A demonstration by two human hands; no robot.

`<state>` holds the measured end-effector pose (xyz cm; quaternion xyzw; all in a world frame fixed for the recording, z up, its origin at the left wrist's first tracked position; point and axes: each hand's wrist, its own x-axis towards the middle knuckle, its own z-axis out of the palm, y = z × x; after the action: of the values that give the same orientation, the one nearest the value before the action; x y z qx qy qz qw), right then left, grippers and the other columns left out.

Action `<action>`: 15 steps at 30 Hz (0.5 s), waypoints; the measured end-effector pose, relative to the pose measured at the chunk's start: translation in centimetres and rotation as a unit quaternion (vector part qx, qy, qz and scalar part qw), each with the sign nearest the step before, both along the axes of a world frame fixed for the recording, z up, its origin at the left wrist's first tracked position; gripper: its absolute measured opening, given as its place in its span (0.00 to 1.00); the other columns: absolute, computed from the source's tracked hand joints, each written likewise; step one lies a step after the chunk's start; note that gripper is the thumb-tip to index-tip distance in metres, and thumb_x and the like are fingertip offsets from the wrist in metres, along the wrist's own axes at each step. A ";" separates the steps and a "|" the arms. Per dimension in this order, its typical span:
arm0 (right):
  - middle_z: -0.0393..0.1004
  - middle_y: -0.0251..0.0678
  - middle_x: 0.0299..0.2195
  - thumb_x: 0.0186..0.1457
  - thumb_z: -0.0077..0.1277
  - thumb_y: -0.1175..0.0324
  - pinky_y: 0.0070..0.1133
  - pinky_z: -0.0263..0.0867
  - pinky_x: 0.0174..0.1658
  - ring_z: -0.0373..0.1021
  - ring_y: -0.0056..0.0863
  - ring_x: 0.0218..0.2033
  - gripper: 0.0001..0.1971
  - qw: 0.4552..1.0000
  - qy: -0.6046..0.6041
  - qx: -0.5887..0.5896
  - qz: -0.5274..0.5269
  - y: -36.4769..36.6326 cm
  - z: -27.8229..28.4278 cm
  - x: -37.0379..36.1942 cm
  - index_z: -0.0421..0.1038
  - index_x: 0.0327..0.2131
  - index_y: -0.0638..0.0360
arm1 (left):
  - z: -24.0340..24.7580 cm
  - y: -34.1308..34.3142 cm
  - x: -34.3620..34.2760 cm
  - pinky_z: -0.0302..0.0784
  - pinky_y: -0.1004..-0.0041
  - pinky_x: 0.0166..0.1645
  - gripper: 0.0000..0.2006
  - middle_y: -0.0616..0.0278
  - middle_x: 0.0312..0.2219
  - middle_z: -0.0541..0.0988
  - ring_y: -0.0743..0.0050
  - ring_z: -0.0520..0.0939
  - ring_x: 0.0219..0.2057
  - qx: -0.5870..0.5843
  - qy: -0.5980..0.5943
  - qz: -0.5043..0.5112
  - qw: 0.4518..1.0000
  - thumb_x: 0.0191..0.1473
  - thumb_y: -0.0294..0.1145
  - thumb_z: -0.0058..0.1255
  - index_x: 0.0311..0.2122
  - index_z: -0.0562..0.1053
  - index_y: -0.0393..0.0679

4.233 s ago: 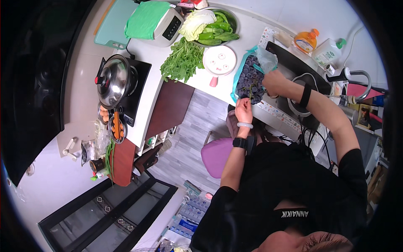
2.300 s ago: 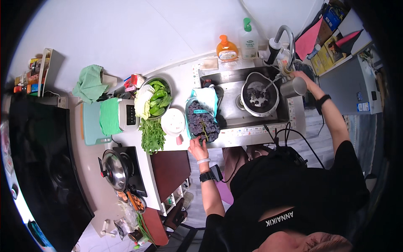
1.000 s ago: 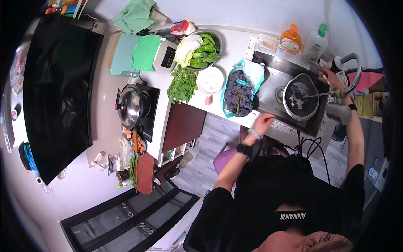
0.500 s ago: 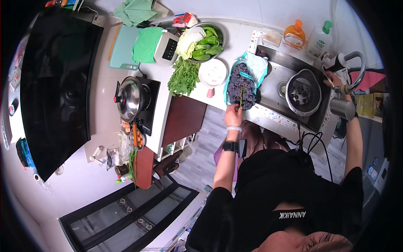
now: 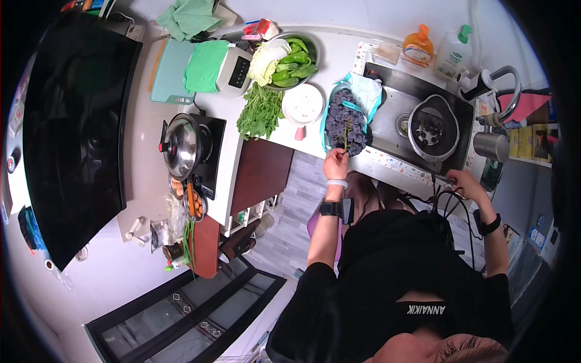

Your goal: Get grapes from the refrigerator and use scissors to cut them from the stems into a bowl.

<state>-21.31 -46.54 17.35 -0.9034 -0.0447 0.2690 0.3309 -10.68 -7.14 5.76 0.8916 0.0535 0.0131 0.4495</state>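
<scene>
A bunch of dark purple grapes [image 5: 348, 121] lies in an opened light-blue and white bag [image 5: 367, 91] on the counter, left of the sink. My left hand [image 5: 336, 163] pinches the green stem at its near end. Over the sink's front right edge, my right hand [image 5: 465, 184] is closed, fingers pointing left; a small dark thing shows at the fingertips, too small to name. Inside the metal sink [image 5: 387, 115] stands a round grey-rimmed basin [image 5: 446, 158] with several loose grapes [image 5: 431, 130] in it.
The faucet [image 5: 511, 109] and a metal cylinder [image 5: 491, 147] stand at the sink's right. Pump bottles [image 5: 418, 48] are behind it. Left of the grapes are a white bowl [image 5: 302, 104], leafy greens [image 5: 260, 112] and a bowl of peppers [image 5: 298, 63]. Black cables [image 5: 445, 196] hang near my right hand.
My right hand has come away from the faucet, moving toward me and slightly left to the sink's front edge. My left hand stays at the grape stem.
</scene>
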 end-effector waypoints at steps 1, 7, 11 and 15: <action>0.71 0.48 0.25 0.37 0.52 0.72 0.32 0.64 0.32 0.69 0.45 0.30 0.13 0.999 -0.019 -0.031 -0.003 2.5 1.3 1.3 0.68 0.31 0.61 | -0.2 0.1 -0.4 0.68 0.69 0.28 0.04 0.58 0.20 0.73 0.65 0.74 0.21 -0.020 0.015 0.027 0.999 0.42 0.26 0.53 0.26 0.72 0.40; 0.71 0.45 0.25 0.38 0.52 0.66 0.34 0.65 0.33 0.70 0.45 0.31 0.12 0.967 -0.155 -0.180 0.092 11.4 4.1 9.6 0.69 0.31 0.56 | -1.7 -0.7 -2.7 0.66 0.80 0.25 0.07 0.67 0.17 0.72 0.83 0.70 0.19 -0.112 -0.005 0.071 0.991 0.47 0.26 0.51 0.34 0.74 0.38; 0.71 0.42 0.22 0.36 0.52 0.67 0.34 0.66 0.32 0.71 0.42 0.29 0.11 0.932 -0.227 -0.234 0.161 16.7 2.6 14.4 0.70 0.28 0.56 | -2.0 -1.3 -2.6 0.66 0.79 0.26 0.07 0.66 0.18 0.71 0.81 0.69 0.19 -0.195 0.012 0.099 0.976 0.48 0.25 0.51 0.34 0.73 0.38; 0.73 0.38 0.22 0.35 0.53 0.67 0.31 0.67 0.29 0.72 0.37 0.27 0.11 0.885 -0.195 -0.320 0.275 19.6 1.1 17.8 0.72 0.28 0.54 | -2.5 -1.5 -2.0 0.66 0.80 0.27 0.06 0.66 0.19 0.72 0.82 0.69 0.20 -0.255 0.033 0.109 0.960 0.49 0.25 0.49 0.33 0.73 0.37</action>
<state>-3.50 -26.90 18.43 -0.9461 -0.2661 0.1671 -0.0789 -12.72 -8.61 3.30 0.7359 0.1666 0.0189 0.6559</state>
